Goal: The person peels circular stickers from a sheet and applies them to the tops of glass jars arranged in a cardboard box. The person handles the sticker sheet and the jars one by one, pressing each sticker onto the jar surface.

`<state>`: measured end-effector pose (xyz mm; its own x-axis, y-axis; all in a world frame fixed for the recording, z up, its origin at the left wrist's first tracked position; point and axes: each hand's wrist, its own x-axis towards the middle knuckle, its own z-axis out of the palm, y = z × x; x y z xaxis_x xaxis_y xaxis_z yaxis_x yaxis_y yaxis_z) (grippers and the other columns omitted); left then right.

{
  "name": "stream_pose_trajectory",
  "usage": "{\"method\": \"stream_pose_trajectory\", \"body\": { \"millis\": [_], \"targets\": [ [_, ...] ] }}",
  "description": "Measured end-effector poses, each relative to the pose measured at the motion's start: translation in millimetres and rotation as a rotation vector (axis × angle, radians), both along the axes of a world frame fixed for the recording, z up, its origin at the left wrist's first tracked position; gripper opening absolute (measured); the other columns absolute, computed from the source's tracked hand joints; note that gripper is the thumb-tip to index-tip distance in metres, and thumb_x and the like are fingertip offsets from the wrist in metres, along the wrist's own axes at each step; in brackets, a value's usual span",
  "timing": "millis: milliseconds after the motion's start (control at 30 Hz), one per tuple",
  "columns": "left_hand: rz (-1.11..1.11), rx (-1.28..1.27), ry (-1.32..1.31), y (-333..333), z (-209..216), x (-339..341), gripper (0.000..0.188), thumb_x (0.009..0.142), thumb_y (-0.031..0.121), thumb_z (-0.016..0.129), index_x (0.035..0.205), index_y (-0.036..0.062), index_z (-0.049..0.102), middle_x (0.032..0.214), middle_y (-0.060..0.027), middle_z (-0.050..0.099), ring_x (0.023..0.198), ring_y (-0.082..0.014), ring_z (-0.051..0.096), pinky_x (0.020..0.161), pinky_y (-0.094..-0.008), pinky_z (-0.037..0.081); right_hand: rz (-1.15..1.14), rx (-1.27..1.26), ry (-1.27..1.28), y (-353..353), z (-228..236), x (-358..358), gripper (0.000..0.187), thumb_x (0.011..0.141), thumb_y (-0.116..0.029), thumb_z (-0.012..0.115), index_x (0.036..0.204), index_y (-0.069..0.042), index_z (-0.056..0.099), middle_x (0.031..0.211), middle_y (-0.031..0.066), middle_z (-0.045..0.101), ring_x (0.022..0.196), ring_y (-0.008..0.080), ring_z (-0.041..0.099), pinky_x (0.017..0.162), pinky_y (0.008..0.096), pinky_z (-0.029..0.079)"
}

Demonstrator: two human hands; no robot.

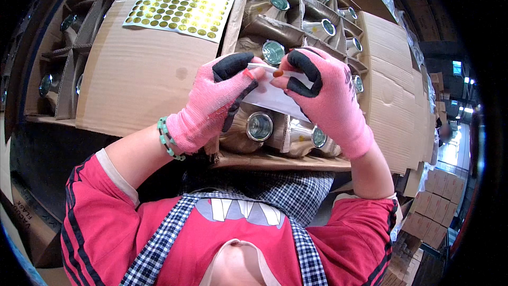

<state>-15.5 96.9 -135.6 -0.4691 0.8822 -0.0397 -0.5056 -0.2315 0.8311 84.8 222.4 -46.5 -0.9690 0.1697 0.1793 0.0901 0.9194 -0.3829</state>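
a gold-dot sheet (182, 5) lies on a cardboard flap (148, 69); right of it, the left hand (214, 95) pinches a white sheet (274, 97) above flasks (259, 126) in their box (280, 162), and the right hand (330, 92) pinches a small brown dot (278, 73) near that sheet's upper edge.

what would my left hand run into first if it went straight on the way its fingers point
Probably the right hand, whose fingertips face the left hand over the white sheet. The bottle mouth near that line looks lower down, though depth is unclear here.
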Motion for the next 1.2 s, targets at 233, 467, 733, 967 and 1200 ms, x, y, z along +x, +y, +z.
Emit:
{"method": "stream_pose_trajectory", "body": {
  "millis": [233,467,733,967,1200],
  "targets": [
    [0.001,0.1,0.22,-1,-1,5,0.018,0.079,0.008,0.06,0.095,0.0002,0.058,0.09,-0.0024,0.057,0.081,-0.0082,0.053,0.072,-0.0213,0.044,0.007,-0.154,-0.121,-2,7,3,0.016,0.067,-0.009,0.064,0.078,-0.001,0.055,0.072,0.0164,0.054,0.069,0.0329,0.055,0.06,0.0352,0.043],
    [0.021,0.037,0.017,-1,-3,3,0.016,0.08,0.008,0.059,0.093,-0.0007,0.058,0.083,-0.0019,0.058,0.077,-0.0078,0.053,0.07,-0.0218,0.044,-0.062,-0.101,-0.046,-8,7,6,0.018,0.067,-0.01,0.065,0.078,0.0,0.055,0.071,0.0155,0.054,0.07,0.0319,0.055,0.061,0.0346,0.043],
    [-0.048,-0.024,0.119,-2,1,3,0.018,0.08,0.009,0.059,0.094,-0.0009,0.057,0.079,-0.0032,0.059,0.075,-0.009,0.055,0.07,-0.0221,0.045,-0.09,-0.135,-0.117,-7,9,10,0.017,0.067,-0.01,0.065,0.073,0.0,0.053,0.071,0.0149,0.053,0.068,0.0314,0.053,0.06,0.0351,0.042],
    [-0.013,0.031,0.104,0,-5,3,0.017,0.081,0.013,0.058,0.093,-0.0007,0.057,0.077,-0.0023,0.058,0.072,-0.0081,0.053,0.068,-0.0215,0.044,-0.014,0.012,0.048,-11,4,8,0.014,0.067,-0.011,0.063,0.076,-0.003,0.054,0.072,0.0127,0.053,0.07,0.0303,0.054,0.062,0.0368,0.042],
    [-0.003,0.004,0.041,1,-2,3,0.013,0.08,0.009,0.059,0.089,-0.0009,0.059,0.079,-0.0002,0.058,0.072,-0.0058,0.051,0.064,-0.0192,0.043,0.056,0.216,0.121,-9,-7,11,0.015,0.067,-0.011,0.062,0.079,-0.008,0.055,0.077,0.01,0.053,0.074,0.0285,0.054,0.064,0.0364,0.041]
  ]
}}
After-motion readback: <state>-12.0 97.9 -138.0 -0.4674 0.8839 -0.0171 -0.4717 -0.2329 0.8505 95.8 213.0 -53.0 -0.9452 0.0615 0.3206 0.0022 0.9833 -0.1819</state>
